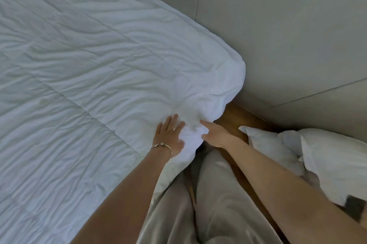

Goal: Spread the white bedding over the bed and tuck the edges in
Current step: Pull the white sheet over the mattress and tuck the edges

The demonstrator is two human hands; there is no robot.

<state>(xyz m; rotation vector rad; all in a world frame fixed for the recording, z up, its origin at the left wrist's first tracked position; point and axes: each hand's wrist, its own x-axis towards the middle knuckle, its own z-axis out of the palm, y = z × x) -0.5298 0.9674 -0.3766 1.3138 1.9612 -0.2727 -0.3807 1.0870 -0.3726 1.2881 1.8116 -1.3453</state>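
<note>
At the bed's near corner, we press our left hand (170, 134) flat, fingers straight, on the white bedding (89, 69), which covers the mattress from nine o'clock to the corner at three. Our right hand (213, 134) touches the bunched edge, forefinger extended, gripping nothing we can see. Spreading looks done; tucking this loose corner under comes next.

Wooden floor (234, 118) visible as a narrow strip running along the grey panelled wall (288, 35). White pillows (317, 156) lie on this floor against the wall's base, at right. A dark item at the right edge is unidentifiable.
</note>
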